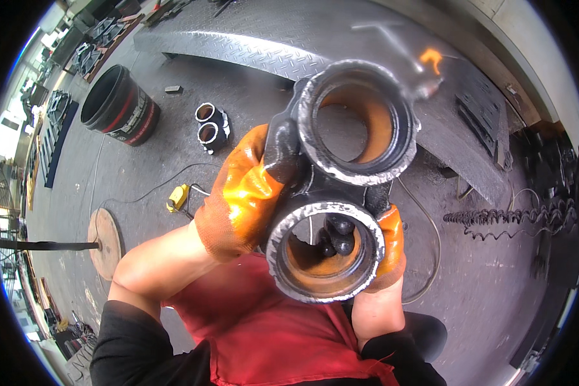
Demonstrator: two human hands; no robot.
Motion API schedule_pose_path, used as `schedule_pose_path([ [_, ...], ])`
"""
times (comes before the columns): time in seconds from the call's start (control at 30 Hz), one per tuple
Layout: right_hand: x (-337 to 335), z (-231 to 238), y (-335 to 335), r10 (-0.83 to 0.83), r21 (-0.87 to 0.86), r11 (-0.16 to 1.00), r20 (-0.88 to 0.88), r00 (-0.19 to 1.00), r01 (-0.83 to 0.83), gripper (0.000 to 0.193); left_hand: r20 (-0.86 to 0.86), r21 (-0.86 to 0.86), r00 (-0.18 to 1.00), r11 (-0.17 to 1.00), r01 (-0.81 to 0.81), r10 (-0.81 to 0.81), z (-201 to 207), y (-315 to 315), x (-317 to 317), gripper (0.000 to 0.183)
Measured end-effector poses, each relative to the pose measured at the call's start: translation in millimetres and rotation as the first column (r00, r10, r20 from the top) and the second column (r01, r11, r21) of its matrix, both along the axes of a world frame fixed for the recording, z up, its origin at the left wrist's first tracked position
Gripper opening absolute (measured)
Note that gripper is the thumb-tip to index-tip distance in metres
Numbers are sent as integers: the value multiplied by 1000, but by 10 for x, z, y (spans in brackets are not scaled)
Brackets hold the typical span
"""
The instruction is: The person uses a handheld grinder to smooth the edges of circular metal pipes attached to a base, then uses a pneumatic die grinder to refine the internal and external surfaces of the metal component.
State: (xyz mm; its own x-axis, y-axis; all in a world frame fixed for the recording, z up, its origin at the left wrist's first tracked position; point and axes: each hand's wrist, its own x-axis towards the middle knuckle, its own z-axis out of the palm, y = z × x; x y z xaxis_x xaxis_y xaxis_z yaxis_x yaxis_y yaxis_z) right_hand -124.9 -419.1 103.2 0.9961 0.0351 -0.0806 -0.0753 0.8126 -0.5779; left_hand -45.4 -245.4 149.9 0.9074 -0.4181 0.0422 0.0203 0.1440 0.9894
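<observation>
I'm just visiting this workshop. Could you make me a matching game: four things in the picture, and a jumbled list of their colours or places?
Things
1. Near two-ringed metal part
2. Far two-ringed metal part
3. Bucket
4. Apron

Colours and places
A. Black, with a red band
B. On the floor, right of the bucket in the picture
C. Red, worn by the person
D. Held between the gloved left hand and right hand

Pairs: 1-D, 2-B, 3-A, 4-C

Black double-ringed casting [336, 190] held between gloved left hand [243, 188] and gloved right hand [391, 243]; dark fingertips [342, 245] seen through its lower ring [275, 254]. Left of casting, on floor [167, 141]: smaller twin-ring part [219, 132]; bucket [138, 114] farther off.
</observation>
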Motion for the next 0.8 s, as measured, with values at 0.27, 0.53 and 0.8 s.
schedule_pose_path([
  [0.27, -33, -88, -61, -36, -31, 999, -113, 993, 33, 73, 207, 152, 977, 988, 23, -55, -12, -19, 87, 43],
  [0.53, -33, -289, -114, -41, 8, 999, 21, 999, 40, 49, 253, 157, 966, 988, 14, -54, -13, -6, 64, 46],
  [0.8, -31, -235, -166, -58, -202, 977, 28, 998, 63, 60, 325, 59, 943, 997, 50, -67, -77, -43, 90, 46],
])
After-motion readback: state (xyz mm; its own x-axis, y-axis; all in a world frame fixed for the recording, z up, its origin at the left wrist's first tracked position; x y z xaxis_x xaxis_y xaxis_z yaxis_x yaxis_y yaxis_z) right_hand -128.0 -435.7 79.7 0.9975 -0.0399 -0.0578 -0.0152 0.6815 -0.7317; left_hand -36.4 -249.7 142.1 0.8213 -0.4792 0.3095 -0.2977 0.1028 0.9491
